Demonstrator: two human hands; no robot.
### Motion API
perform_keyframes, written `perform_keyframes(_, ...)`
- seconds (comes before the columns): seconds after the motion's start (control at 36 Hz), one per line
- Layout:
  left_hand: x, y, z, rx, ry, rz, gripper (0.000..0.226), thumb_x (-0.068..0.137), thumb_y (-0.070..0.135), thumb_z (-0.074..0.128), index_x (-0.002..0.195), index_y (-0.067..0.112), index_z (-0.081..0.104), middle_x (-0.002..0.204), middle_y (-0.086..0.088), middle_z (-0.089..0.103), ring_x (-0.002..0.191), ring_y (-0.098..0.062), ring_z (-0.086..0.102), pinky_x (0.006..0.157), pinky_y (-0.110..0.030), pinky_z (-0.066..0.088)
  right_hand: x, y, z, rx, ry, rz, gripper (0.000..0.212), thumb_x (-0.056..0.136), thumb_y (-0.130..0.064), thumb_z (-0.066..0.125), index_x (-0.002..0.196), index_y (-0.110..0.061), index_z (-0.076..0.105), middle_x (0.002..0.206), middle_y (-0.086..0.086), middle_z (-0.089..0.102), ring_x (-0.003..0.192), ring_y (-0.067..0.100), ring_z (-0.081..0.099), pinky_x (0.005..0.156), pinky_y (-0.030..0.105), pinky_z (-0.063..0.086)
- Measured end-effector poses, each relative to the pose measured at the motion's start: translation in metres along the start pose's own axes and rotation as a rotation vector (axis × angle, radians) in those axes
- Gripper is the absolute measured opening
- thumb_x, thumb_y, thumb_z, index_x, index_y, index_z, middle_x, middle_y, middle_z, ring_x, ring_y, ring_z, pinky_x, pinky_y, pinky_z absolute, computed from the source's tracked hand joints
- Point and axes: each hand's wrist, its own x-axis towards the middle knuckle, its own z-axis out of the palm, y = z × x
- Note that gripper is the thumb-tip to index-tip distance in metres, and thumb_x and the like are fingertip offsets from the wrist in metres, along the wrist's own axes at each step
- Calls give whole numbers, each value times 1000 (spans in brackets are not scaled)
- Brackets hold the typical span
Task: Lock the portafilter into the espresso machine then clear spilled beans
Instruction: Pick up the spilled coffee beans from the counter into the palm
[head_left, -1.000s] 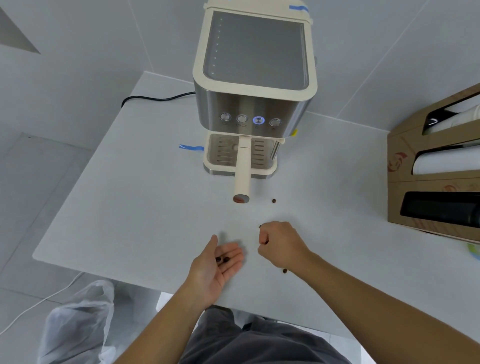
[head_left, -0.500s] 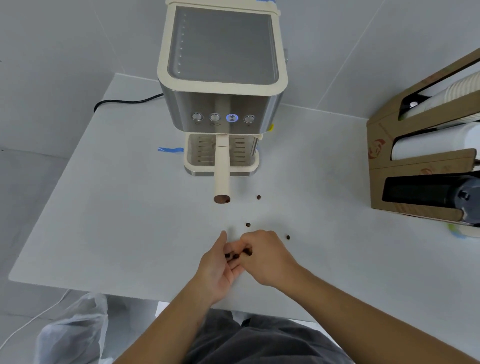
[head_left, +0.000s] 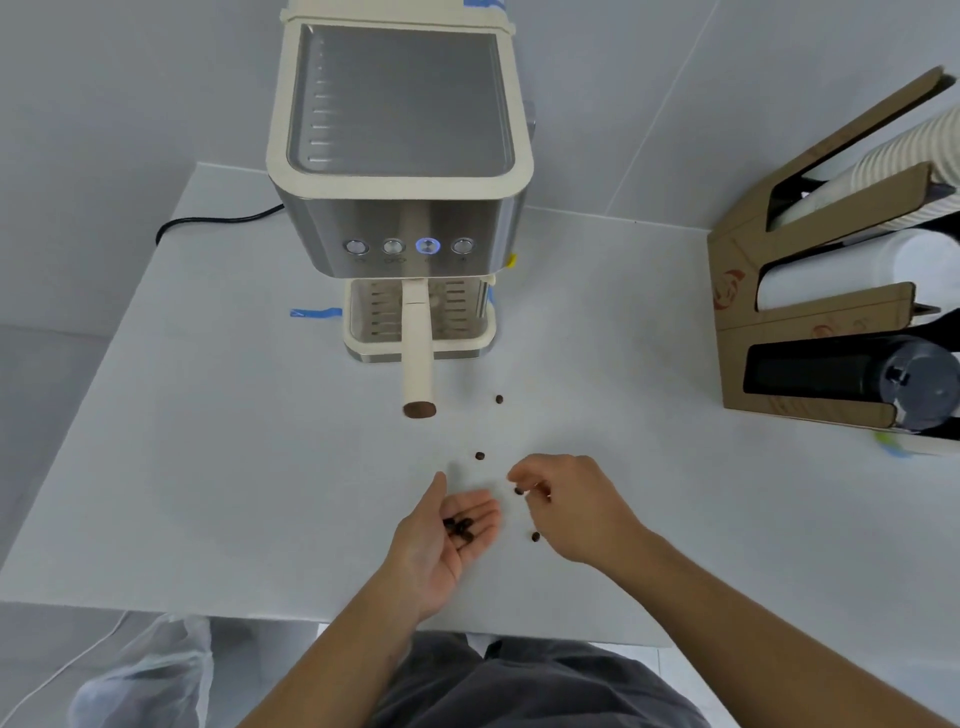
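Dark beans (head_left: 460, 529) cupped in open left hand (head_left: 447, 540); right hand (head_left: 566, 506) fingers narrow, empty, bean (head_left: 518, 490) just beside fingertips. Portafilter (head_left: 417, 353) locked; clearing underway. Next: pinch nearest bean.

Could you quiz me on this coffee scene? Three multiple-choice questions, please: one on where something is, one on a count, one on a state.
1. Where is the cup rack?
A. Right of the machine
B. Left of it
C. On top of it

2. How many machine buttons glow blue?
A. None
B. One
C. All four

3. How is the left hand?
A. Clenched
B. Flat on the table
C. Open, palm up, holding beans

Answers: 1 A, the rack stands at the table's right edge. 2 B, only the third button is lit. 3 C, dark beans lie in the cupped palm.
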Motion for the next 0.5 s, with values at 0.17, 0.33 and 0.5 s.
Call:
perform_keyframes(0.17,-3,4,-7,0,34,0,57,97,43,51,92,-9,75,93,-23,74,82,-29,74,69,-38,62,7,33,-16,-62,65,93,37,94,-6,46,120,-23,67,121,-4,68,107,12,63,85,18,47)
perform_keyframes(0.33,-4,10,-18,-14,53,11,57,96,43,52,95,-9,74,93,-22,74,81,-29,75,64,-37,62,12,54,-17,-140,24,90,39,97,-6,44,129,-21,61,132,-3,60,114,14,59,92,20,45)
perform_keyframes(0.5,-2,9,-24,-22,52,16,58,97,44,51,90,-9,75,89,-21,73,82,-30,73,65,-36,62,14,58,-6,-143,-38,41,42,93,-10,52,133,-22,56,132,-5,54,111,14,58,93,25,49)
